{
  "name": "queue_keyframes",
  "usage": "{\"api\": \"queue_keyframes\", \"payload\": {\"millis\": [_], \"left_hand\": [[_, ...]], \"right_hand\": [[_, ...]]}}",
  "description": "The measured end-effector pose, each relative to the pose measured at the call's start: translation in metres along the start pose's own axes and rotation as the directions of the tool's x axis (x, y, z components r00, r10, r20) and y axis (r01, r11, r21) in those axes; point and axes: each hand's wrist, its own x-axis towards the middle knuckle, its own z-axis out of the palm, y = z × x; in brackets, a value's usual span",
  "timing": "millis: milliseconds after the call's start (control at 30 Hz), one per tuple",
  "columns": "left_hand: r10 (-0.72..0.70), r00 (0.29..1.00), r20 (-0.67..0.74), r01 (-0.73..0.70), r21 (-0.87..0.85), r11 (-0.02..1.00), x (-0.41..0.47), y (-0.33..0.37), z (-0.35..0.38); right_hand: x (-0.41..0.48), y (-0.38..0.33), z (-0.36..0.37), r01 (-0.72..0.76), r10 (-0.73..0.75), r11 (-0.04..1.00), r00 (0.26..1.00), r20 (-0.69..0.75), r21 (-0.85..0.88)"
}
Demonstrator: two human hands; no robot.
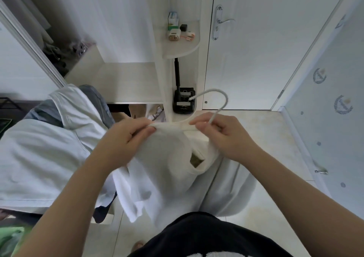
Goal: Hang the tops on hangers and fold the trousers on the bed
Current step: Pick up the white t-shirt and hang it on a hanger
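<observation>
The top (167, 168) hangs mid-air, long axis downward, its collar edge stretched level between the hands. The left hand (126, 136) pinches cloth, and the right hand (222, 136) grips cloth and, seemingly, the hanger (213, 117) stem. Its hook (223, 97) arches up toward the shelf (183, 49). To the left, clothes (39, 148) crowd close; to the right, the floor (271, 138) lies open.

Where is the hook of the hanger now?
Head view, right of centre: the hook rises above the right hand, beside the black box.

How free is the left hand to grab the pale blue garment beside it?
Probably not yet: the left hand pinches the white top, the right hand holds the hanger. The pale blue garment lies uncovered close by; only that grip blocks it.
</observation>
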Motion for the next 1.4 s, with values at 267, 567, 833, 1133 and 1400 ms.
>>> {"api": "queue_keyframes", "payload": {"millis": [267,567,833,1133,1400], "left_hand": [[-0.048,0.993,-0.105,0.049,0.007,0.999,-0.015,-0.032,-0.017],[-0.043,0.999,-0.013,0.042,-0.031,0.999,-0.01,-0.019,-0.002],[-0.069,0.996,0.047,0.071,-0.036,0.997,-0.008,-0.023,-0.006],[0.118,0.977,-0.175,-0.086,0.183,0.979,-0.006,-0.04,-0.006],[0.183,0.927,-0.328,-0.013,0.458,0.889,-0.011,-0.046,-0.014]], "right_hand": [[0.006,-0.005,-0.033,-0.065,0.066,0.998,0.995,0.079,-0.014],[0.02,-0.032,-0.044,-0.098,0.148,0.983,0.923,0.354,-0.155],[0.028,-0.036,-0.042,-0.103,0.141,0.983,0.952,0.271,-0.15],[0.036,-0.034,-0.045,-0.141,0.161,0.986,0.935,0.315,-0.086],[0.033,-0.025,-0.041,-0.101,0.1,0.995,0.959,0.265,-0.008]]}}
